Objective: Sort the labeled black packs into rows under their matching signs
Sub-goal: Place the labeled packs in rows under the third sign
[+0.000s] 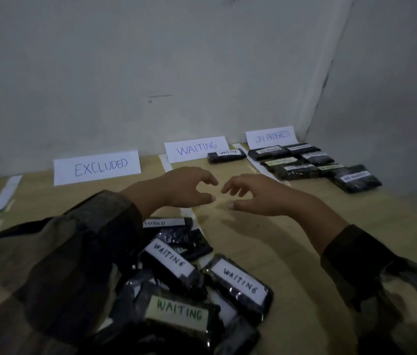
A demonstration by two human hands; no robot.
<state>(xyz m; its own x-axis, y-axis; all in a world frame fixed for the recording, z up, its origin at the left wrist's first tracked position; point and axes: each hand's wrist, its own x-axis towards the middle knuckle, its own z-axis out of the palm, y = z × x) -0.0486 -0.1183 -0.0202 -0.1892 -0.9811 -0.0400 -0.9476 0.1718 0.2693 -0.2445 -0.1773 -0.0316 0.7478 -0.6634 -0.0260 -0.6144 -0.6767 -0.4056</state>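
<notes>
Both hands hover over the tan tabletop (pixel 292 239), and neither has anything in it. The left hand (pixel 185 188) and right hand (pixel 253 196) face each other with fingers loosely curved, the tips near but apart.

Just beyond the fingertips stands the white paper WAITING sign (pixel 197 148). Past the right hand's fingers lies a single black plastic pack with a white WAITING label (pixel 226 156), tucked against the sign's foot, which looks like the seed of a row. Further off the right hand's outer side, the white ON PROGRESS sign (pixel 270 137) heads a cluster of black ON PROGRESS packs (pixel 302 165). They lie close together, some overlapping, with the outermost one askew. Out past the left wrist, the white EXCLUDED sign (pixel 97 167) has no pack visible beneath it.

Back under the left forearm sits the jumbled heap of unsorted black labelled packs (pixel 189 275). Three WAITING labels face up, probably so they read at a glance, and one half-covered label ends "LUDED".

There is open table directly beneath both palms. A white tape strip (pixel 254 163) fences that lane on the right hand's side, and another runs by the left. The wall stands close behind the signs, so rows can only grow back toward the wrists. A WAITING pack from the heap looks like the next pick.
</notes>
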